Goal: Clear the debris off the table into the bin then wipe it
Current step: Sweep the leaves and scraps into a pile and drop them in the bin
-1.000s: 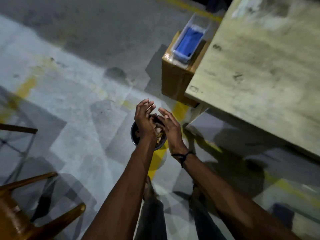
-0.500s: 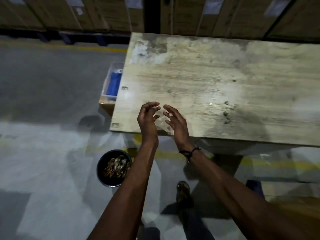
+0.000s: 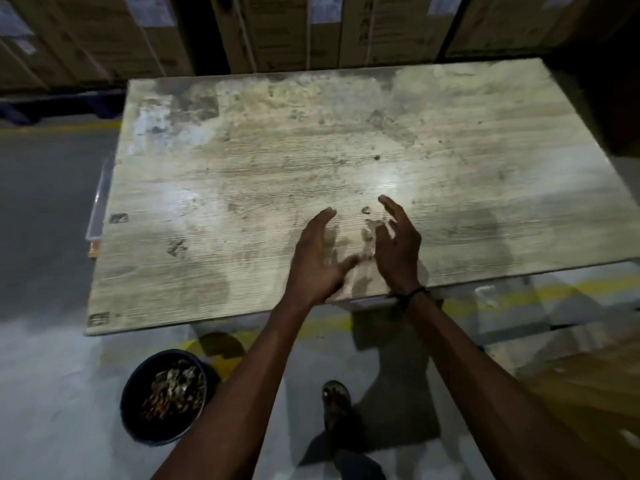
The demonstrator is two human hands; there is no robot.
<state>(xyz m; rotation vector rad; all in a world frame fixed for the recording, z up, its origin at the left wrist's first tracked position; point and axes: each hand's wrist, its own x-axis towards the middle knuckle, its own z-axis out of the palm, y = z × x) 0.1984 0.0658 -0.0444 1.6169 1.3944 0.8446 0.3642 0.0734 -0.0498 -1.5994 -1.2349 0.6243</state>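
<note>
A pale, stained wooden table [image 3: 242, 188] fills the middle of the view. Small dark bits of debris [image 3: 366, 211] lie on it between my hands, and another speck [image 3: 376, 156] sits farther back. My left hand [image 3: 317, 258] hovers over the near edge, fingers straight, palm facing right. My right hand [image 3: 398, 242] is beside it, fingers loosely curved, palm facing left; a dark band circles its wrist. Neither hand holds anything. On the floor at the lower left stands a dark round bin [image 3: 162, 398] with brownish scraps inside.
Stacked cardboard boxes [image 3: 284, 29] line the wall behind the table. A clear plastic container [image 3: 98, 202] pokes out past the table's left edge. My sandalled foot [image 3: 336, 403] is on the grey floor by a yellow line [image 3: 519, 292].
The view has swung up from the bin to the table. Both hands moved from over the bin to above the table's near edge, spreading slightly apart.
</note>
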